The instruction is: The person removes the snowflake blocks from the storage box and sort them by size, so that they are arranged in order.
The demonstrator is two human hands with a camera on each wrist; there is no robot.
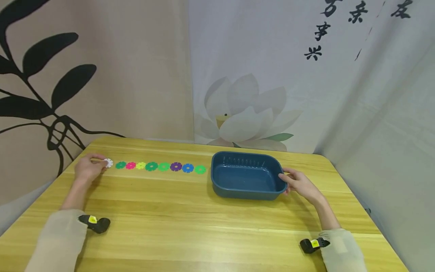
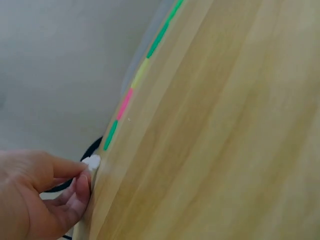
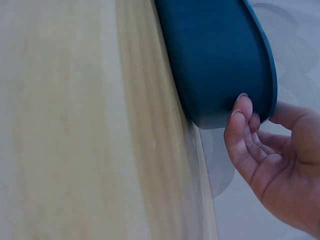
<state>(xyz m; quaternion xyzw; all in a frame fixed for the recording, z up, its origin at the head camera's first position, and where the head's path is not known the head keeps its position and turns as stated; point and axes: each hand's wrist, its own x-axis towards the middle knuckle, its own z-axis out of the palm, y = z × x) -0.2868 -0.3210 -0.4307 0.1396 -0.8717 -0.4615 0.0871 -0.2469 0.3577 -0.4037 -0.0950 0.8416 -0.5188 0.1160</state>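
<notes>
At the left end of a row of flower-shaped plastic discs, my left hand pinches a white disc between thumb and fingers. The left wrist view shows this white disc at the fingertips, close to the tabletop. Rightward from it lie a green disc, a pink disc, a yellow disc and several more, up to a light green disc. My right hand grips the right end of a dark blue plastic basin, thumb over the rim and fingers against the outside wall.
The basin stands on a wooden table, just right of the row, and holds nothing visible. Behind the table hangs a printed cloth with leaves, a lotus and lettering. More cloth hangs along the right side.
</notes>
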